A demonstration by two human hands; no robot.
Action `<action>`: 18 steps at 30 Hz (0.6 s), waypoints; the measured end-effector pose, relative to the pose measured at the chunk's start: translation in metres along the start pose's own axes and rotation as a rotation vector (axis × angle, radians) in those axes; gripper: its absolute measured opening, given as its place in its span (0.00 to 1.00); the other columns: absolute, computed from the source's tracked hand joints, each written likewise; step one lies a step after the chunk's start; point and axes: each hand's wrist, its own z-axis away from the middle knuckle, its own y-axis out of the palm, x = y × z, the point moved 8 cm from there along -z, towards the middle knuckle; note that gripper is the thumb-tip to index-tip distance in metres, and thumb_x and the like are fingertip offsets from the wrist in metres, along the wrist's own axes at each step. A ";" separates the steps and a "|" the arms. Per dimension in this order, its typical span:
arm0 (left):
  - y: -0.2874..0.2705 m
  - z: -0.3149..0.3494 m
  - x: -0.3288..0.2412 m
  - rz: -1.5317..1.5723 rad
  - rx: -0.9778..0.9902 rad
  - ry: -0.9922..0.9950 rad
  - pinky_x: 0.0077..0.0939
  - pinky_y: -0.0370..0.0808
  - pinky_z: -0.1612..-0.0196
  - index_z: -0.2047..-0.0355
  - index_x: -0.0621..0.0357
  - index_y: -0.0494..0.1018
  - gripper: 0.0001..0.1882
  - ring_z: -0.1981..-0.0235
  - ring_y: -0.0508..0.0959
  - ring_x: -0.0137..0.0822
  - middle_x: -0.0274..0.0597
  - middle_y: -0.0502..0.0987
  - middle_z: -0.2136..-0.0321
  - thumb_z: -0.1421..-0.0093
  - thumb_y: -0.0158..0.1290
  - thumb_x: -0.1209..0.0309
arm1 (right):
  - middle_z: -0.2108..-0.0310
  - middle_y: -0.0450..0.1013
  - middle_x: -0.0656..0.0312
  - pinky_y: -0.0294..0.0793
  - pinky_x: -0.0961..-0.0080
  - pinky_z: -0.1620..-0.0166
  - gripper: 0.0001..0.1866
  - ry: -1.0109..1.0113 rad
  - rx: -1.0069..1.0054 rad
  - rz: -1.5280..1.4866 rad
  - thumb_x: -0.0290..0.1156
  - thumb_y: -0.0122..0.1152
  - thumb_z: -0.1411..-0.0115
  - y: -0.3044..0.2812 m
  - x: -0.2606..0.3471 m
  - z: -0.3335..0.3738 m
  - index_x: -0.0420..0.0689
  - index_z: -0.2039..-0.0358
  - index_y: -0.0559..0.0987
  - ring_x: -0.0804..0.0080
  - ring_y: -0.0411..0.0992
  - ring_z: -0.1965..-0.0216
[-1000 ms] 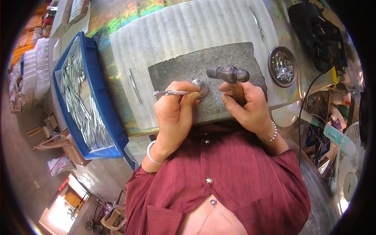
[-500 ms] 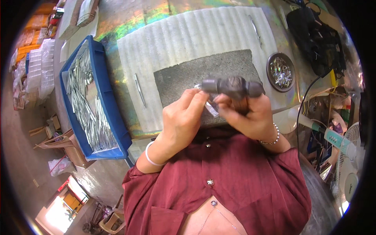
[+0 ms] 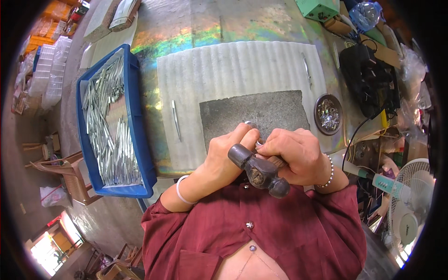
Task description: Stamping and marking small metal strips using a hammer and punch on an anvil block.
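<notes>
My left hand (image 3: 224, 153) is closed, pinching a small shiny silver metal piece (image 3: 251, 124) whose end shows past the fingertips. My right hand (image 3: 298, 154) is wrapped round the handle of a ball-peen hammer (image 3: 257, 172), and its thumb and forefinger meet near the left fingers at the silver piece. The hammer's dark head hangs in front of my shirt, tilted, its flat face beside the left hand. Both hands hover over the near edge of a dark grey slab (image 3: 254, 109); much of the silver piece is hidden by fingers.
A white foam sheet (image 3: 186, 70) lies under the slab, with tweezers (image 3: 175, 122) left and another pair (image 3: 306, 71) right. A blue tray (image 3: 135, 112) of silver strips stands left; a round dish (image 3: 318, 112) of small shiny pieces sits right. A black cable, black bag (image 3: 364, 74) and fan (image 3: 410, 200) are further right.
The hammer head has dropped from above the slab toward my shirt and turned. My right hand has come in against my left fingers. The whole view has shifted, showing more of the far table.
</notes>
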 end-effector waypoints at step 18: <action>0.002 0.008 0.011 0.054 -0.112 0.006 0.32 0.70 0.80 0.70 0.56 0.68 0.12 0.80 0.75 0.41 0.39 0.69 0.75 0.57 0.50 0.80 | 0.67 0.67 0.60 0.66 0.86 0.66 0.25 0.570 0.145 -0.159 0.24 0.51 0.41 -0.032 -0.002 0.052 0.37 0.44 0.57 0.84 0.65 0.69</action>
